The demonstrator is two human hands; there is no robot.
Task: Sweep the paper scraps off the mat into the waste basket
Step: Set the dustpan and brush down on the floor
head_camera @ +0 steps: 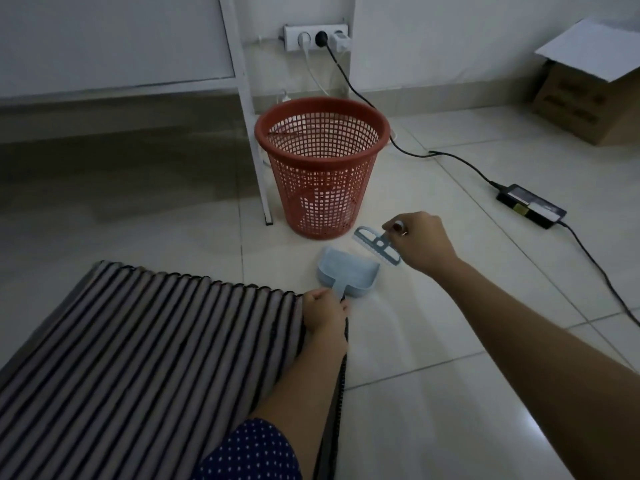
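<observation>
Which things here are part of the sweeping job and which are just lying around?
For the job:
striped mat
blue dustpan, handle in the left hand
small brush, in the right hand
red waste basket

Just lying about:
power adapter and its cable
cardboard box
wall sockets

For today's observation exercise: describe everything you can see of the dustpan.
The dustpan is small, pale blue, plastic-looking, with raised side walls and a short handle. It looks empty. It sits on the tiled floor between mat and basket, mouth facing the basket. The left hand holds its handle.
</observation>
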